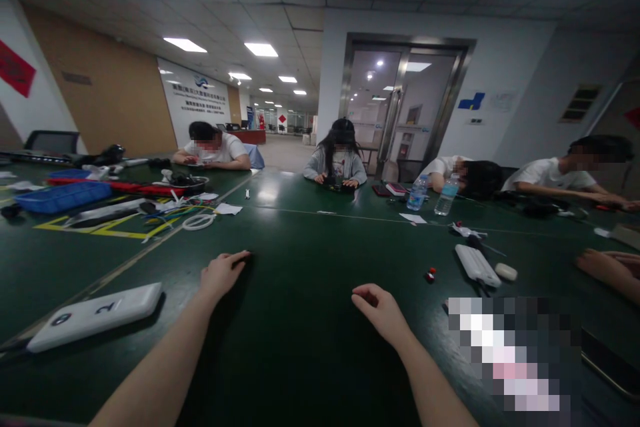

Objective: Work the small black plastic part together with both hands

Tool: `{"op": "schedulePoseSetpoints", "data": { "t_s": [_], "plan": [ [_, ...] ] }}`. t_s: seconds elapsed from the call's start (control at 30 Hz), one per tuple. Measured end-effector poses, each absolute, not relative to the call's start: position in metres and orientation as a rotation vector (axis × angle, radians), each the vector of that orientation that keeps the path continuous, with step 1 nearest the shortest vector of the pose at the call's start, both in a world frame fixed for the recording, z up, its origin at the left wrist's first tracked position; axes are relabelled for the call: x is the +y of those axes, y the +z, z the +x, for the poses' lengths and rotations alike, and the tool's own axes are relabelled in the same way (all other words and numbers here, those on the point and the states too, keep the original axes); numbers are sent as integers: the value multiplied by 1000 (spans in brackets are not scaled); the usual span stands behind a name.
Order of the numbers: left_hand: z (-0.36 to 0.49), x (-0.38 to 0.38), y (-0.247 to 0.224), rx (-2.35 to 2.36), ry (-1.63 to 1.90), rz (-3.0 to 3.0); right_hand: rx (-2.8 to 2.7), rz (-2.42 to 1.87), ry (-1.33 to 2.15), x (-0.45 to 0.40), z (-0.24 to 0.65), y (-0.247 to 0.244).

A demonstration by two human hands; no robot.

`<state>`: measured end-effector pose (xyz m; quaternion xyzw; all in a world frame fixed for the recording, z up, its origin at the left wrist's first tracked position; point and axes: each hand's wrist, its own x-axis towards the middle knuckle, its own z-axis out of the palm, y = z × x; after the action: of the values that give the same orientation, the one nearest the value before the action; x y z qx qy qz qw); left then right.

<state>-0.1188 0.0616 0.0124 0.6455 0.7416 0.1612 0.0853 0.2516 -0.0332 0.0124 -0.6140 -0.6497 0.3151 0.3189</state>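
Closest to the person, on a dark green workbench (305,250), the left hand (223,275) rests palm down, its fingers loosely together and slightly curled, pinching nothing. The right hand (381,313) lies lower in view and well apart from it, also palm down, with its fingers curled together around nothing.

Out to the left of the left hand, a white slab marked with a 2 (95,317) lies flat on the bench, not touching either hand. Out to the right of the right hand sit a small red knob (430,275), a white ribbed block (477,265) and a white oval piece (506,271). A blurred patch (515,353) covers the lower right, so I can't tell what lies there. A co-worker's hand (610,270) rests at the right edge.

Farther off lie a white coil of cable (199,221), a blue tray (63,197) and a metal bowl (191,183), while two water bottles (433,193) stand to the right. Beyond them, co-workers (336,153) sit bent over the bench before a glass door (400,103).
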Motion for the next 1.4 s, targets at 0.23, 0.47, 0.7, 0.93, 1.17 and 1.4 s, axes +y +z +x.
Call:
{"op": "schedulePoseSetpoints", "data": {
  "t_s": [0.23, 0.47, 0.7, 0.93, 1.17, 1.4],
  "plan": [
    [-148, 59, 13, 2695, 748, 1126, -1661, -1662, 887, -32, 253, 10],
    [-144, 60, 12, 2677, 730, 1143, -1652, -1643, 902, -33, 254, 11],
    [-147, 60, 11, 2657, 735, 1124, -1658, -1631, 910, -33, 253, 11],
    [-147, 61, 9, 2671, 784, 1151, -1654, -1648, 923, -33, 253, 12],
    [-149, 62, 9, 2660, 784, 1147, -1673, -1633, 938, -33, 254, 10],
    [-150, 62, 10, 2645, 778, 1148, -1664, -1647, 952, -35, 253, 12]
  ]
}}
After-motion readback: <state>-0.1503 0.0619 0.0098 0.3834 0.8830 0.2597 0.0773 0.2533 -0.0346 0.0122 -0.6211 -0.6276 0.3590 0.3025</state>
